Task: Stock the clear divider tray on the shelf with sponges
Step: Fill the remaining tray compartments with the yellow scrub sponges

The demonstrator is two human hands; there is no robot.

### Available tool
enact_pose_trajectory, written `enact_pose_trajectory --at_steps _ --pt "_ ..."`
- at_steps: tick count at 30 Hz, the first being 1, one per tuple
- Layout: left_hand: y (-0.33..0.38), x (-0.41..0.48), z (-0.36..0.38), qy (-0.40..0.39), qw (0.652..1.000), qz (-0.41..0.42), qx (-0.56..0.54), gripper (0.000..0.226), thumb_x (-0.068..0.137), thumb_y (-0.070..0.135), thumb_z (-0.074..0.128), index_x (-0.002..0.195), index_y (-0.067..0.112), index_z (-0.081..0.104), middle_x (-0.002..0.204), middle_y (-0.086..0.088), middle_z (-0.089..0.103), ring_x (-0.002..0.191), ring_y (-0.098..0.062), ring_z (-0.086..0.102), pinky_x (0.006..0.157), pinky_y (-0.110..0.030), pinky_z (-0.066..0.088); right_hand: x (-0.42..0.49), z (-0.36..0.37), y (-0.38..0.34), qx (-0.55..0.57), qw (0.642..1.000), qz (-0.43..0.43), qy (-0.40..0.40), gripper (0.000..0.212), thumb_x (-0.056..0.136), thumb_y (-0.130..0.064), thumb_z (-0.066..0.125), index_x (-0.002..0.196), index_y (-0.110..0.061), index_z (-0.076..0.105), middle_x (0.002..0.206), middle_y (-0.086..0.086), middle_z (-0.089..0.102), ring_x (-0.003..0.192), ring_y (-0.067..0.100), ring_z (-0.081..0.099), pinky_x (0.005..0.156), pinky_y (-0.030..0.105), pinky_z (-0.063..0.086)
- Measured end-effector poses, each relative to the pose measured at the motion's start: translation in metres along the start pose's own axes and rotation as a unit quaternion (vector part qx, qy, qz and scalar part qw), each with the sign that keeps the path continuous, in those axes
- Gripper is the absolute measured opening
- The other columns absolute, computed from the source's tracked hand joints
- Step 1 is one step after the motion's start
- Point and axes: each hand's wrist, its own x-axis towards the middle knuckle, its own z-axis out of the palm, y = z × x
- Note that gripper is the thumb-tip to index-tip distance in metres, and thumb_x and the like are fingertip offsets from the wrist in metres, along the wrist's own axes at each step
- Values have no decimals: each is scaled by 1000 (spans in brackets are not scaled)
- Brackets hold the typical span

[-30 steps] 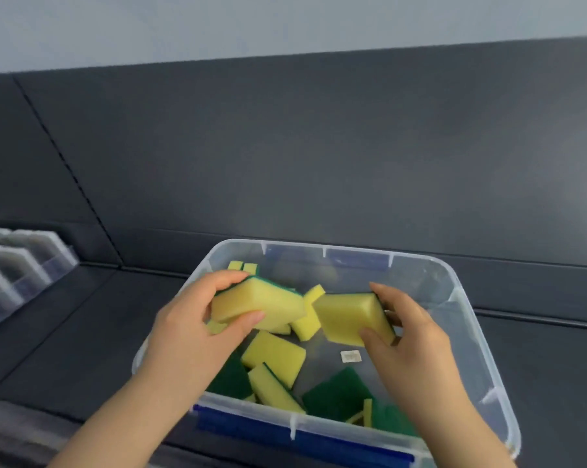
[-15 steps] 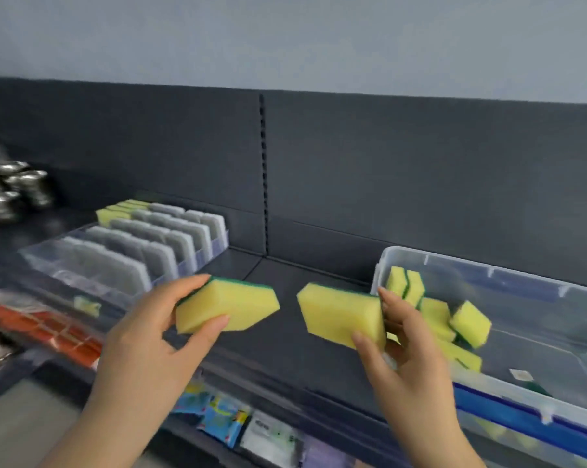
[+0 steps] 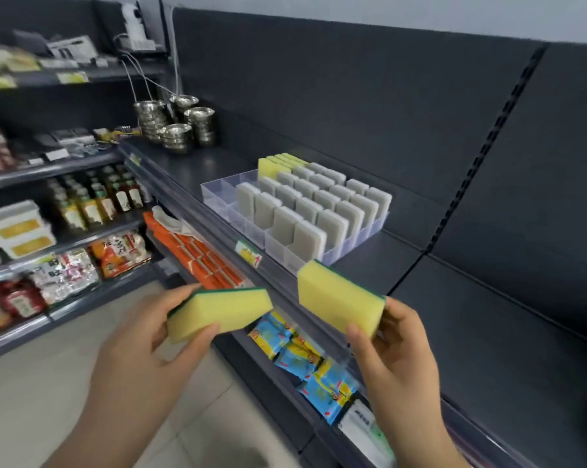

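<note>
I gripped a sponge (image 3: 218,312) in my left hand (image 3: 143,352) and another (image 3: 341,300) in my right hand (image 3: 397,363) (the nearer one), the tray (image 3: 353,246) lying ahead, slightly left.

I see a dark grey shelf (image 3: 437,309) running from far left to near right. On it sits the clear divider tray (image 3: 359,243), its rows packed with upright grey-white sponges (image 3: 305,211) and 1 back row of yellow sponges (image 3: 278,163); 2 or 3 front-left compartments look bare. Farther left on the same shelf stand stacked metal bowls (image 3: 177,125). A price label (image 3: 248,253) hangs on the shelf's front edge.
</note>
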Motion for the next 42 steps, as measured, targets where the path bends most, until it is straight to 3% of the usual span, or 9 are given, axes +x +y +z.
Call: enact_pose_trajectory --at_steps 9,14,23,25,29,32,36,39,42 --pt "-46 134 -10 28 999 22 41 46 67 38 66 100 65 50 106 31 56 100 -1 58 81 -20 48 126 84 12 79 997 -21 -13 29 69 -23 66 95 -35 58 96 -16 66 88 0 64 73 9 48" --pt "-56 236 4 13 996 53 65 46 71 28 70 100 58 52 103 39 53 95 6 56 73 -2 42 220 97 14 -2 999 -39 -6 26 75 -42 71 96 -35 58 98 -11 65 91 6 64 76 14 51" --pt "-100 327 51 -9 999 49 -18 41 70 40 68 101 62 51 107 30 56 101 0 58 77 -11 48 301 116 27 -86 996 -29 1 30 68 -29 63 97 -36 55 97 -8 66 91 3 63 77 8 48" --pt "-111 346 59 -9 998 51 -26 44 71 40 73 103 60 51 111 19 59 101 -4 60 78 -21 51 308 120 30 -105 994 -21 -2 30 69 -28 62 97 -35 55 96 -15 66 90 -1 63 76 6 47" --pt "-129 391 70 -30 996 73 -32 47 74 39 73 112 54 49 117 7 59 100 0 59 81 -18 51 324 127 31 -136 990 -16 29 28 70 -26 62 96 -34 54 93 -28 64 86 -7 62 70 1 44" --pt "-146 428 79 -67 994 68 -49 49 76 40 72 118 48 50 120 7 59 103 -7 60 88 -38 51 333 136 33 -162 985 -12 52 28 72 -32 63 99 -35 55 99 -21 66 90 -2 64 75 7 48" --pt "-170 481 90 -151 982 100 -59 47 78 32 68 121 44 52 119 12 60 105 -6 59 91 -40 49 346 157 33 -223 973 3 55 43 70 -50 65 111 -44 51 100 -8 67 94 10 66 80 24 53" --pt "-193 523 93 -230 963 123 -64 49 76 46 70 120 50 50 121 14 59 107 -8 59 92 -42 48 360 186 27 -277 959 17 58 49 69 -52 62 115 -50 45 102 -12 65 98 13 64 87 31 52" --pt "-221 556 97 -245 956 129 -97 50 72 52 61 121 51 50 123 12 58 109 -13 59 91 -44 48 382 223 25 -344 936 23 67 37 77 -46 65 108 -50 47 99 -23 63 98 -3 60 87 12 46"
